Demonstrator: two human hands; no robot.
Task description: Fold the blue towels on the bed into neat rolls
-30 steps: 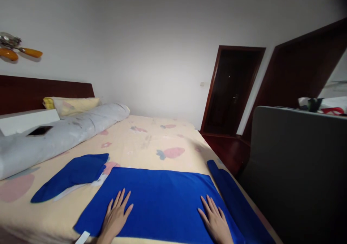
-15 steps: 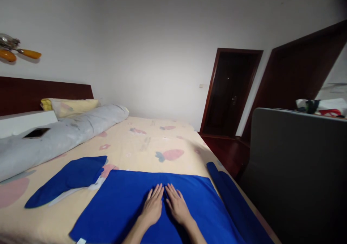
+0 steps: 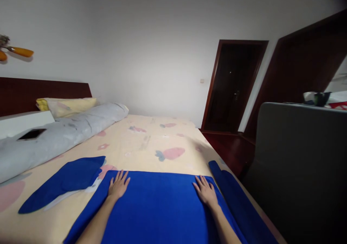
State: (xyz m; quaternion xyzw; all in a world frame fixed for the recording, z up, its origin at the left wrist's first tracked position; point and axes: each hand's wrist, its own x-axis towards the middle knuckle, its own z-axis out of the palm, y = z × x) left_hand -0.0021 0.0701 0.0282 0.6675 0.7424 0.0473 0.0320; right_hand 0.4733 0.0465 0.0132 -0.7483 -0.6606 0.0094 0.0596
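A blue garment (image 3: 158, 208) lies spread flat on the bed, its smooth body running off the bottom of the view. My left hand (image 3: 118, 187) rests palm down near its far left corner, fingers spread. Near the far right corner, my right hand (image 3: 206, 192) also presses flat with fingers apart. Left of the body lies a folded blue cloth piece (image 3: 63, 181) with a whitish edge under it. Along the right side runs a long blue folded strip (image 3: 234, 197), close to the bed's edge. Whether these pieces join the garment I cannot tell.
The bed (image 3: 146, 143) wears a cream sheet with strawberry prints. A grey rolled quilt (image 3: 78, 130) bears a phone (image 3: 32, 134). A yellow pillow (image 3: 73, 106) leans by the headboard (image 3: 46, 92). A dark grey panel (image 3: 300, 164) stands right of the bed, a door (image 3: 233, 88) beyond.
My hands have slid apart from the garment's middle, the left one to the left and the right one to the right, toward the far corners. The view has shifted slightly.
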